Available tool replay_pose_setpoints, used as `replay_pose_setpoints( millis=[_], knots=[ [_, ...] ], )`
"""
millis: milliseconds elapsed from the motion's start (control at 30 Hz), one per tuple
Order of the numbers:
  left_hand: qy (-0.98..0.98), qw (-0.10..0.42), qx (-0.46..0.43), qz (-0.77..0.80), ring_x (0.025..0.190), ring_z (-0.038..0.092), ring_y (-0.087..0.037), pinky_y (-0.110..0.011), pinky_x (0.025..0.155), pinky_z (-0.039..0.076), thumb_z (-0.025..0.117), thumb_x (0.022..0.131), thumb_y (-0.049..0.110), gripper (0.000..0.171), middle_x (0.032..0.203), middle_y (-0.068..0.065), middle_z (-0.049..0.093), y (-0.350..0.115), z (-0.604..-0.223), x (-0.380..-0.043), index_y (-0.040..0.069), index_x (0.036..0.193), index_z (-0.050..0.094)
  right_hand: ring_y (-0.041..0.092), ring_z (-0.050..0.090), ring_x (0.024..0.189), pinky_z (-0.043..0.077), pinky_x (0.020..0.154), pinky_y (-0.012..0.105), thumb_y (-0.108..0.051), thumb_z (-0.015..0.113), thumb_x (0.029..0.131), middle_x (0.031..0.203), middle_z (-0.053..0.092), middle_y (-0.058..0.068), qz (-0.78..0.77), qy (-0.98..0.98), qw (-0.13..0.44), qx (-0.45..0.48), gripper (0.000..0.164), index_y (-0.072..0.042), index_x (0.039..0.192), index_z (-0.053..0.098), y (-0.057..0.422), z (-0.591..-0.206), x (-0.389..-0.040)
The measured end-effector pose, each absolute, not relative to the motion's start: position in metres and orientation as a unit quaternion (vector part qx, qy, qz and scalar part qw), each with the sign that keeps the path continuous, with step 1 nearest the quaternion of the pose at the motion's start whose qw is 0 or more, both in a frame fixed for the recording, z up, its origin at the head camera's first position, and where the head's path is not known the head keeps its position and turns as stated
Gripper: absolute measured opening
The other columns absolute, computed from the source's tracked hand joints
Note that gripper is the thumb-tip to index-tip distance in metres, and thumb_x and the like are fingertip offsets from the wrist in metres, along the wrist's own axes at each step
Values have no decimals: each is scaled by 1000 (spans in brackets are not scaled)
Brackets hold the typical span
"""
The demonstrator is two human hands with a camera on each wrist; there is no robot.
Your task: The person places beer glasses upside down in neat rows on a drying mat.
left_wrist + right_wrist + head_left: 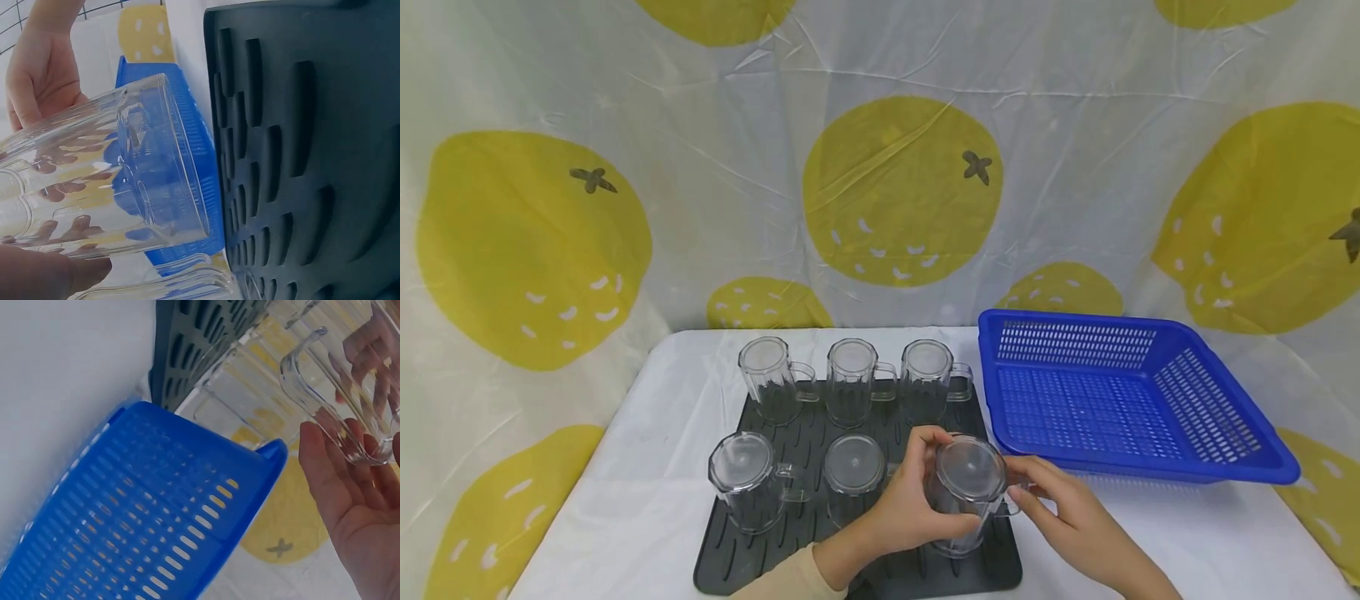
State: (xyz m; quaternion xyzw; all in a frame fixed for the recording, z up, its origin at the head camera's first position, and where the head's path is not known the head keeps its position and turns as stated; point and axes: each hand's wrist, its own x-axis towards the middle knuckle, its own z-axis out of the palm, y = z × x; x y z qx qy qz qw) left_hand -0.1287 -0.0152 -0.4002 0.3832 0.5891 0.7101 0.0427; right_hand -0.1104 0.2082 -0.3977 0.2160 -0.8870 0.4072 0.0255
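Note:
My left hand [901, 508] grips the body of a clear glass beer mug [970, 471], fingers behind it and thumb in front. The mug is upside down, base up, with its rim close over the front right corner of a dark ridged drying mat [718, 558]. On the other side, my right hand [1067, 517] pinches the mug's handle [300, 375] with thumb and fingers. Beside the left hand, a second upturned mug [854, 463] stands partly hidden by the wrist. Another upturned mug [742, 462] stands at the front left of the mat.
Three more upturned glass mugs line the mat's back edge: left [765, 367], middle [852, 367] and right [927, 371], handles to the right. A blue plastic basket [1082, 408] sits right of the mat on the white tablecloth [617, 500]. A lemon-print curtain [722, 183] hangs behind.

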Motion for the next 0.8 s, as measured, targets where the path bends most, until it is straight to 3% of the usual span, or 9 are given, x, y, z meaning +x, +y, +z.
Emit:
replay_pose_setpoints(
  millis=[167, 433, 633, 800],
  knots=[
    [589, 40, 392, 706, 114, 50, -25, -35, 97, 38, 68, 71, -11, 68, 130, -29, 39, -15, -405, -132, -6, 120, 21, 8, 59, 96, 52, 70, 25, -14, 53, 95, 105, 61, -10, 416, -884, 33, 211, 23, -18, 116, 59, 207, -402, -112],
    [606, 30, 390, 693, 117, 47, -28, -33, 101, 33, 69, 70, -10, 71, 134, -17, 41, -14, -412, -136, -5, 121, 21, 8, 59, 96, 53, 68, 30, -6, 54, 92, 105, 61, -3, 442, -871, 48, 209, 22, -11, 113, 61, 206, -409, -114],
    [633, 24, 377, 676, 115, 49, -21, -34, 98, 37, 74, 69, -4, 82, 132, -14, 44, -10, -431, -142, 5, 129, 18, 7, 59, 94, 53, 68, 27, -1, 55, 91, 103, 61, -2, 440, -868, 68, 219, 22, -7, 112, 61, 206, -415, -114],
    [637, 51, 345, 687, 114, 49, -19, -33, 96, 39, 76, 71, 3, 85, 131, -11, 44, -8, -432, -141, 13, 132, 18, 6, 59, 91, 52, 66, 23, 5, 57, 87, 99, 61, -4, 432, -869, 91, 222, 25, -7, 109, 62, 204, -420, -114]
  ],
)
